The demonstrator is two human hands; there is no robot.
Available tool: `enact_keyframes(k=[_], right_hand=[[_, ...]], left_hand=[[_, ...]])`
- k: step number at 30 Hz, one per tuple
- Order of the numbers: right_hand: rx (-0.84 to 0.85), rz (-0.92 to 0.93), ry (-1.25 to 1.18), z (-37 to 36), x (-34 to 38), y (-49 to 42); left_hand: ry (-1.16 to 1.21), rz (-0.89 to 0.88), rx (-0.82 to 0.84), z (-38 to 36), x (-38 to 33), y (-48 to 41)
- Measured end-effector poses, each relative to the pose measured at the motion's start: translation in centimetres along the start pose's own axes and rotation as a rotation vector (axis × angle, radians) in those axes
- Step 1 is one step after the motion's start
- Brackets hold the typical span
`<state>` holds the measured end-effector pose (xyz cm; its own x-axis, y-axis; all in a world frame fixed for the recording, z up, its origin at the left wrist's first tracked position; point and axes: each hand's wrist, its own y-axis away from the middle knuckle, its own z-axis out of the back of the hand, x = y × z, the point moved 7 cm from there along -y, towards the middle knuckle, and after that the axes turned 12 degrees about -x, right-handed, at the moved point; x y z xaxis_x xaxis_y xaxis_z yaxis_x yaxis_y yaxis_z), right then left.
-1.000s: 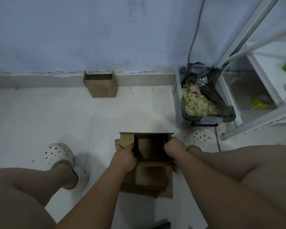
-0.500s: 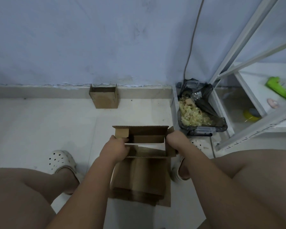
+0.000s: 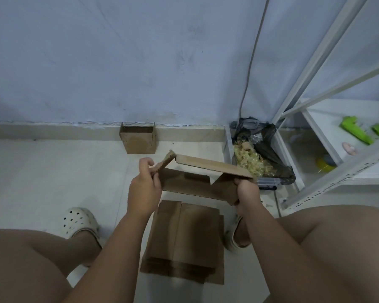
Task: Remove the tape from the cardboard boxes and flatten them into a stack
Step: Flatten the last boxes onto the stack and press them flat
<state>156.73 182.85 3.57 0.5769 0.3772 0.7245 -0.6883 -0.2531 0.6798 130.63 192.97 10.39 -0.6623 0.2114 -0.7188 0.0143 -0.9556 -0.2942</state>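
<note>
A brown cardboard box, nearly collapsed flat and tilted, hangs in the air between my hands. My left hand pinches its left flap edge. My right hand grips its lower right corner. Directly below on the floor lies a stack of flattened cardboard boxes, between my feet. Another box, still set up and open at the top, stands against the base of the wall.
A bin lined with a black bag holds crumpled tape at the right, next to a white metal shelf frame. Green items and a yellow tape roll sit on the shelves. A cable runs down the wall.
The box has been lifted off the stack and pushed from an open square shape to nearly flat and tilted. My head has risen, so the view shows more wall.
</note>
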Motion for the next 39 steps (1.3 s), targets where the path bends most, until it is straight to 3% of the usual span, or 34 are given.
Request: enact_keyframes(k=[5, 10, 14, 16, 19, 23, 26, 29, 32, 39], right_hand=[[0.002, -0.128, -0.341, 0.3, -0.1, 0.2], [0.13, -0.116, -0.359, -1.1, -0.7, 1.4], [0.215, -0.153, -0.372, -1.6, -1.8, 1.6], [0.287, -0.176, -0.349, -1.9, -2.2, 1.6], [0.327, -0.206, -0.345, -1.7, -3.1, 0.8], [0.176, -0.203, -0.356, -0.1, -3.6, -1.0], [0.055, -0.015, 0.203, 1.2, -4.4, -2.2], [0.057, 0.133, 0.687, 1.5, -6.9, -2.5], [0.012, 0.12, 0.853, 2.4, -9.6, -3.1], [0.049, 0.325, 1.164, 1.2, -11.6, -3.6]], left_hand=[[0.059, 0.111, 0.322, -2.7, 1.6, 1.0], [0.056, 0.617, 0.424, -4.9, 5.9, 4.4], [0.324, 1.102, 0.278, -4.7, 8.3, 6.0], [0.474, 1.197, 0.228, -4.9, 9.1, 6.2], [0.504, 1.189, 0.163, -4.9, 10.4, 6.1], [0.367, 1.113, 0.03, -3.8, 13.1, 6.1], [0.249, 0.977, 0.097, -3.6, 14.4, 5.7], [0.127, 0.772, 0.249, -4.4, 14.2, 5.2], [-0.012, 0.666, 0.358, -5.8, 14.2, 6.2], [-0.129, 0.668, 0.397, -7.5, 15.7, 9.7]])
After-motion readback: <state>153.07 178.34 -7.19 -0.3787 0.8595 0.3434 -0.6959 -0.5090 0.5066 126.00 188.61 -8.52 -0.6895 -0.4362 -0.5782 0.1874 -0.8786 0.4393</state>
